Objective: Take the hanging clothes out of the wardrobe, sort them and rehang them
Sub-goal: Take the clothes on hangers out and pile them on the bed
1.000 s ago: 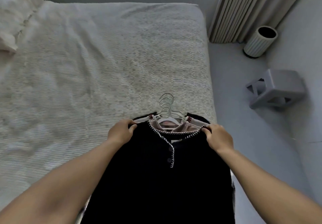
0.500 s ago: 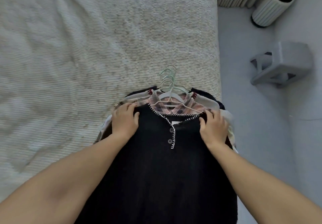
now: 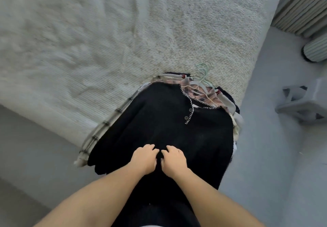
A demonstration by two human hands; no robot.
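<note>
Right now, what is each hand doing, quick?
Left hand: fingers curled, gripping the black top at its middle.
Right hand: fingers curled, gripping the same top beside the left.

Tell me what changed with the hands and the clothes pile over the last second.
Both hands let go of the black top's shoulders and moved down its front; the left hand and right hand now sit close together, fingers curled into the fabric at mid-body. The pile, hangers included, still lies on the bed corner.
</note>
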